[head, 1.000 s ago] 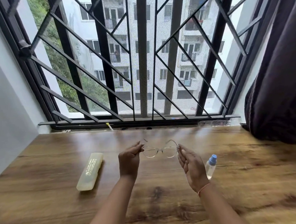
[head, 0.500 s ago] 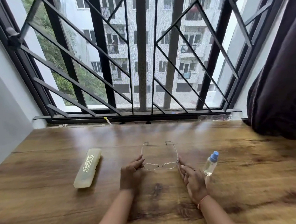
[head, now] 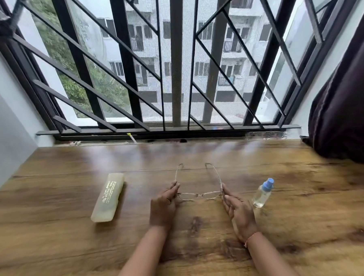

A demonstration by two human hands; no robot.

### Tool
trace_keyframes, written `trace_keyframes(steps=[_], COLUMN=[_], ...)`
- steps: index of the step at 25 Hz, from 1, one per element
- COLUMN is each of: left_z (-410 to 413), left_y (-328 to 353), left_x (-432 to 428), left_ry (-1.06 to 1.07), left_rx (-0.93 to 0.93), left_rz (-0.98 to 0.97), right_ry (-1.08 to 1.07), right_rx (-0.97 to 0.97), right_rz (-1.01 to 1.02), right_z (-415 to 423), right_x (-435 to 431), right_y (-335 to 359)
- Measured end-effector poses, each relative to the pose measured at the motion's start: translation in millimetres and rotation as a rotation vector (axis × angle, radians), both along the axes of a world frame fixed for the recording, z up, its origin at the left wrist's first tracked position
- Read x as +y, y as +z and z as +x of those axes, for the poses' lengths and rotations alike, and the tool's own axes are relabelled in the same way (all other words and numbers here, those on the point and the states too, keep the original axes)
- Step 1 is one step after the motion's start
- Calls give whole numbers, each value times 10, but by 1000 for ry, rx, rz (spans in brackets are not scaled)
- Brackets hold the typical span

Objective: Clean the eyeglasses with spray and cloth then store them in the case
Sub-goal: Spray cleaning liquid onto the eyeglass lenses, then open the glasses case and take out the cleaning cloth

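A pair of thin, clear-rimmed metal eyeglasses is sitting low in the centre of the frame, on or just above the brown wood-grain tabletop, with both temple arms unfolded and pointing up toward the window. The left hand is pinching the left end of the front between thumb and fingertips, fingers closed on the hinge corner. The right hand is meeting the right end with its fingertips, the fingers lying loosely together and nearly straight; whether they are truly gripping the frame cannot be told. A slim, pale yellow plastic case is lying shut in the left-centre of the frame, apart from the hands. A small clear spray bottle with a blue cap is standing just right of the right hand. A dark curtain is hanging at the right edge.
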State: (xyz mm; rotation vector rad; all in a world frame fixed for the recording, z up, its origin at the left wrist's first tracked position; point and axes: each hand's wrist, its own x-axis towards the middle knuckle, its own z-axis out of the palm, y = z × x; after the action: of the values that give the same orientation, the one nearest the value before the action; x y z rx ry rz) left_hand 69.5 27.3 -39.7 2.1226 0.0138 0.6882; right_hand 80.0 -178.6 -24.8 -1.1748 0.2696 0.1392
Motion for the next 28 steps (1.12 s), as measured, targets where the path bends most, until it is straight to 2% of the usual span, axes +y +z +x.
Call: trace_keyframes(steps=[11,13,15,16,18,20,22,24,26,28], left_z=[-96,-252,-430,-502,-583,-621,-646,-691,-720,-734], left_y=[16,39,38,36,8,-1,26,72,111,123], left_x=[72,132,271,375,620,825,940,1005,1023,1023], left_ry=[33,115,243,319,473,606,648,645,631,637], left_rx=[-39,-70,-132,-155,-130,15,190,274,300,273], left_rz=[-68,-52,-1,35,131,158,72,-37,-168,-215], right_ry=[-29,-127,-213,-205,-71,125,311,508,692,794], right_rx=[-52,-111,-275,-373,-525,-617,-705,-822,-895,-1015], right_rz=[-62,-258,-548,-617,-665,-716,-824,-970,-1091,-1214], right_z=[-63,-116,-200,-240,-302,-300,-242,-178,-122,-76], right_x=[0,38,210,369,757,1168,1530,1800,1963,2084], right_y=[53,99,184,246,309,291,244,151,128,177])
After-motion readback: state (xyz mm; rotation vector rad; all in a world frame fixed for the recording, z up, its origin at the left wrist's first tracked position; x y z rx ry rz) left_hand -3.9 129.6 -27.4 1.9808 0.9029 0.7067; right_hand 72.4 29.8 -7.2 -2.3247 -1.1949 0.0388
